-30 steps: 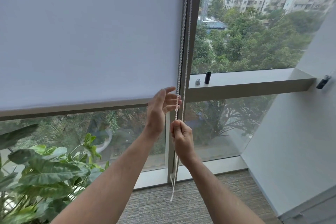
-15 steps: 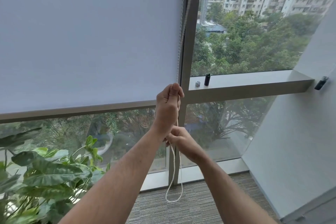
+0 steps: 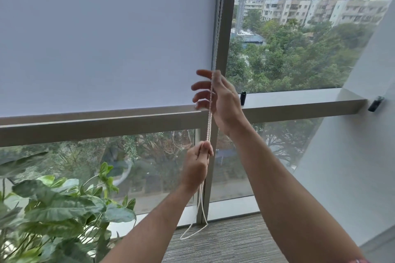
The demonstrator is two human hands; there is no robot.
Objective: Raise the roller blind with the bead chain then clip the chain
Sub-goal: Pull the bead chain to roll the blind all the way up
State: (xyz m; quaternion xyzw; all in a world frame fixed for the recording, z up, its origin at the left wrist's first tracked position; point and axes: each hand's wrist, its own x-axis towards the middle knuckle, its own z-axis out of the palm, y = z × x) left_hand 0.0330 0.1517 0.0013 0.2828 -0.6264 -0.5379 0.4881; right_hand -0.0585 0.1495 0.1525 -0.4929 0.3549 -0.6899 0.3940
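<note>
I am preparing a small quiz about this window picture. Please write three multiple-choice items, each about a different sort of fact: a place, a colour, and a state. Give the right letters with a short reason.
1. Where does the small black cylinder stand?
A. on the carpet
B. on the window ledge
C. in the plant

2. What colour is the bead chain?
A. white
B. red
C. black

3. How does the left hand stand?
A. open, away from the chain
B. flat on the glass
C. closed on the chain, below the right hand

Answers:
1 B, the cylinder stands upright on the ledge, right of the mullion.
2 A, the beads look white against frame and carpet.
3 C, the fist wraps the chain while the right hand, fingers spread, meets it higher up.
</note>
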